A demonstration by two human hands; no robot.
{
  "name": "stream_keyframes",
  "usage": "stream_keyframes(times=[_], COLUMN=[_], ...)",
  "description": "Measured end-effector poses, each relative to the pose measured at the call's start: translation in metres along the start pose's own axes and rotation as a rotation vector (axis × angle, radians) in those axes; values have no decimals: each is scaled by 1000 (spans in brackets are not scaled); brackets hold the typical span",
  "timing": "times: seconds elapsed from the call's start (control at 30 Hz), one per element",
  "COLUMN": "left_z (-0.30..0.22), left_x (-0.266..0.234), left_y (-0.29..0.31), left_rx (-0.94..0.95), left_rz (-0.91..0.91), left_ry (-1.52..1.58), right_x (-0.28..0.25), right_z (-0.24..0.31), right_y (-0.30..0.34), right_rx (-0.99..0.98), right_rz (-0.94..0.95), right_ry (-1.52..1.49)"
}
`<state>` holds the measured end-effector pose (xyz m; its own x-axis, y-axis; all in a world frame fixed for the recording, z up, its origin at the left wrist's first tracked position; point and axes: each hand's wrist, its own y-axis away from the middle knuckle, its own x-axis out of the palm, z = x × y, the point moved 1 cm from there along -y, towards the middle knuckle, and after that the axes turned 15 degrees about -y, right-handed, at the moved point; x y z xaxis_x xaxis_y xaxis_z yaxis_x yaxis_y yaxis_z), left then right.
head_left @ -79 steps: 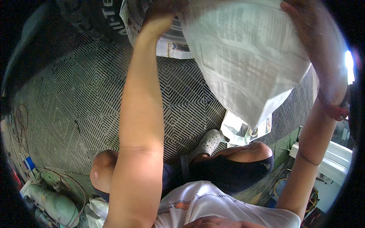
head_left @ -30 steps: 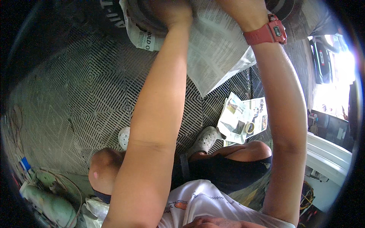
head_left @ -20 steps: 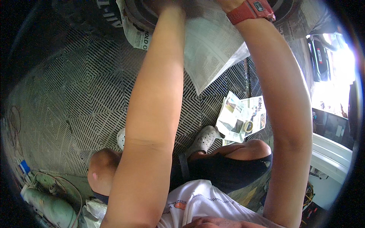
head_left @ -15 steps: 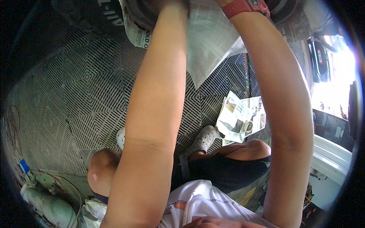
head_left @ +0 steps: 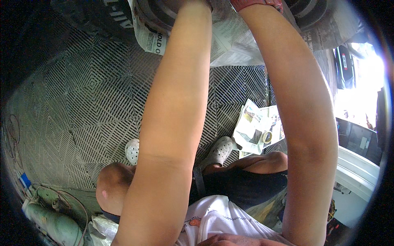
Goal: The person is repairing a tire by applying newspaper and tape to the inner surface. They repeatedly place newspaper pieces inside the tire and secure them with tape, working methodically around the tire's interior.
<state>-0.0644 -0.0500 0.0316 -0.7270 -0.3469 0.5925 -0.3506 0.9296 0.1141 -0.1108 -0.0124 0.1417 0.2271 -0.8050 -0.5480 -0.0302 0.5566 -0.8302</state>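
Both my arms reach forward to the top edge, and both hands are cut off there. The left forearm (head_left: 180, 69) ends beside a dark round rim (head_left: 160, 14), while the right wrist wears a red watch (head_left: 258, 4). Between my arms hangs a newspaper sheet (head_left: 234, 43), spread along the dark round forms at the top. Another part of newspaper (head_left: 148, 39) sticks out left of my left forearm, next to a black tyre (head_left: 88, 12) with pale lettering. What my fingers touch is hidden.
On the slatted floor mat (head_left: 94, 106), folded newspapers (head_left: 248, 127) lie at right with a tape roll (head_left: 267, 137) on top. My clogs (head_left: 221, 149) stand nearby. A green tank (head_left: 53, 223) with hoses sits lower left; a black case (head_left: 345, 65) stands far right.
The pointed newspaper corner that hung down between my arms has gone up, and the sheet's lower edge is now higher. My left forearm shifted slightly right; my right wrist moved up and left.
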Motion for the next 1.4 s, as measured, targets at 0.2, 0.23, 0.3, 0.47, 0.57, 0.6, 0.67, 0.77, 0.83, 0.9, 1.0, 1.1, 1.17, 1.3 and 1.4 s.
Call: stream_keyframes(times=[0.2,0.23,0.3,0.47,0.57,0.6,0.67,0.77,0.83,0.9,1.0,1.1,1.17,1.3,1.4], left_z=[-24,-26,-21,-1,5,4,5,3,2,4,7,9,10,20,35], left_x=[-1,-2,-5,-7,-7,-8,-10,-15,-17,-20,-21,-22,-23,-29,-33], left_y=[4,5,8,2,-4,-5,-7,-14,-20,-23,-26,-31,-32,-25,-6], left_rx=[-321,-310,-145,-83,-69,-61,-54,-37,-28,-17,5,36,86,427,955], left_rz=[49,41,-12,31,53,61,72,81,83,86,96,103,106,93,71], left_ry=[119,57,-147,-98,-91,-93,-98,-118,-133,-155,-193,-250,-314,-631,-969], right_x=[-1,0,0,1,-2,-2,-1,0,-2,-2,-8,-8,-8,-8,-9], right_z=[-6,-6,-1,-2,-1,-4,-10,-13,-11,-10,-5,-3,-4,-1,-10], right_y=[3,3,1,-1,1,1,1,-1,-1,-2,-7,-9,-11,-13,-11], right_rx=[35,30,38,34,55,28,-17,-30,12,30,122,113,107,202,249], right_rz=[-8,-14,-18,-67,-34,-53,-77,-72,-43,-25,37,45,49,97,152], right_ry=[1,-3,-20,-21,-15,-39,-52,-44,-68,-71,-40,-24,-27,-62,-37])
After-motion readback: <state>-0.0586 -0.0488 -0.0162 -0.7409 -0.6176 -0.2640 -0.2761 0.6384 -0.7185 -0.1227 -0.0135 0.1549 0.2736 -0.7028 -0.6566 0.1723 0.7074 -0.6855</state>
